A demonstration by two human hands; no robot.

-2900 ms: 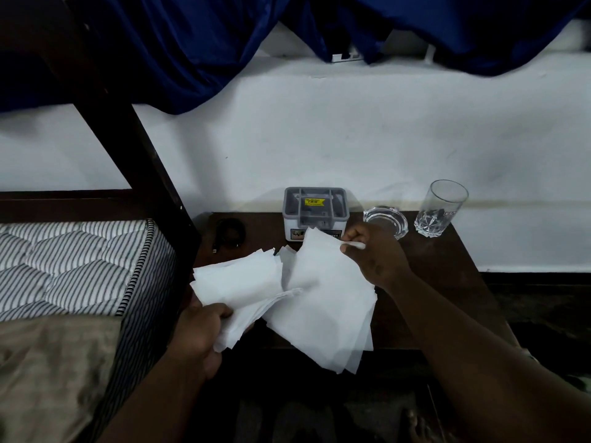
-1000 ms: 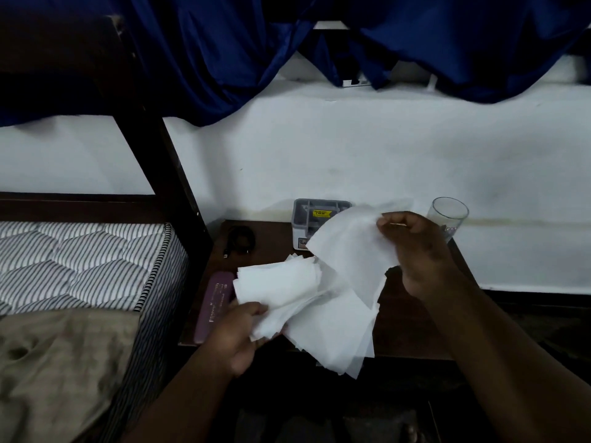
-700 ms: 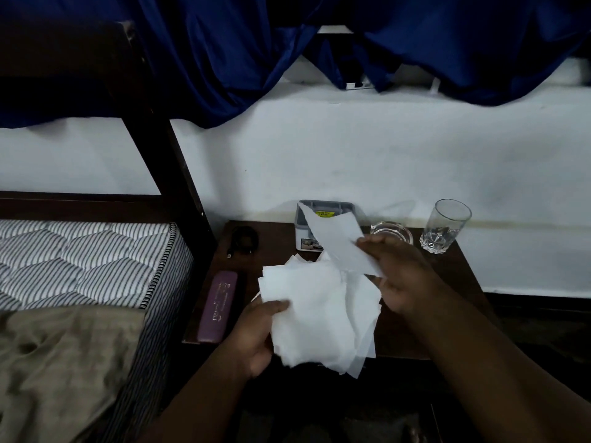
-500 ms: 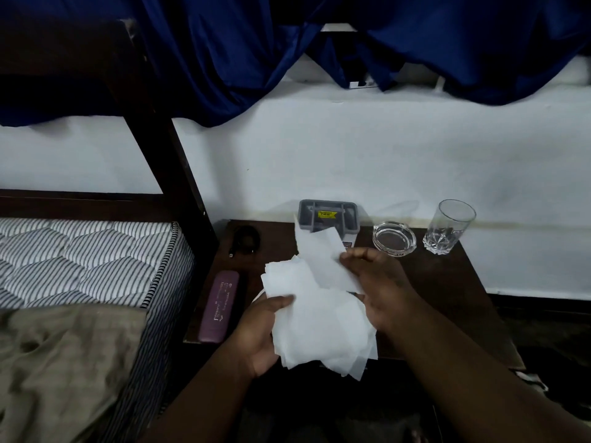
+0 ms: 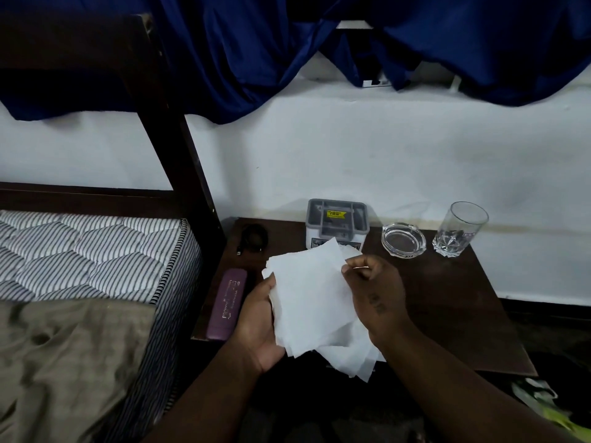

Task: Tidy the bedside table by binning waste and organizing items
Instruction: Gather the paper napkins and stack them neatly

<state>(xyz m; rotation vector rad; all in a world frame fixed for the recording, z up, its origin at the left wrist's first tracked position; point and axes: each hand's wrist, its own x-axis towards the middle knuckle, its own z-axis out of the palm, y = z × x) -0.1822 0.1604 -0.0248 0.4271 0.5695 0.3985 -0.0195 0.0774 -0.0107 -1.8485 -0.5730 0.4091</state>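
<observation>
A stack of white tissue sheets [image 5: 315,302] hangs above the front of the dark wooden bedside table [image 5: 447,308]. My left hand [image 5: 259,318] grips the stack's left edge from below. My right hand [image 5: 375,292] pinches the right edge near the top. On the table stand a grey box with a yellow sticker [image 5: 337,223], a glass ashtray [image 5: 403,239] and a drinking glass [image 5: 460,228]. A purple case [image 5: 227,303] lies along the table's left edge, with a coiled black cable [image 5: 253,239] behind it.
A bed with a striped mattress [image 5: 89,257] and a brown sheet [image 5: 64,362] borders the table on the left. Its dark bedpost [image 5: 172,129] rises beside the table. Blue curtains [image 5: 287,52] hang over the white wall behind.
My right hand has laid its loose sheet onto the pile in my left hand. The spread tissues are now gathered into one stack between both hands.
</observation>
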